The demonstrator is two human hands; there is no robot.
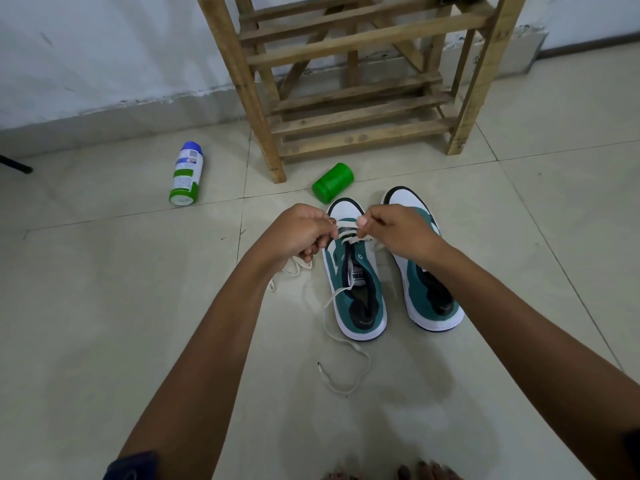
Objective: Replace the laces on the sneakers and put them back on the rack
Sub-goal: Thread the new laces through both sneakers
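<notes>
presently, left sneaker (356, 271): lace (348, 233) threaded through far eyelets only, loose ends trailed near on floor (104, 306); lace pinched by left hand (299, 232) and right hand (398, 233). right sneaker (426, 271) judged unlaced. rack (346, 81) beyond, no sneakers returned

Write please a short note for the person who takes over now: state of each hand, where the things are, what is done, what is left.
Left hand and right hand each pinch the white lace above the left sneaker.
Both sneakers stand on the floor before the wooden rack; the right sneaker shows no lace.
Done: lowest eyelets of the left sneaker threaded.
Left: finish lacing it, lace the other, put both on the rack.
</notes>
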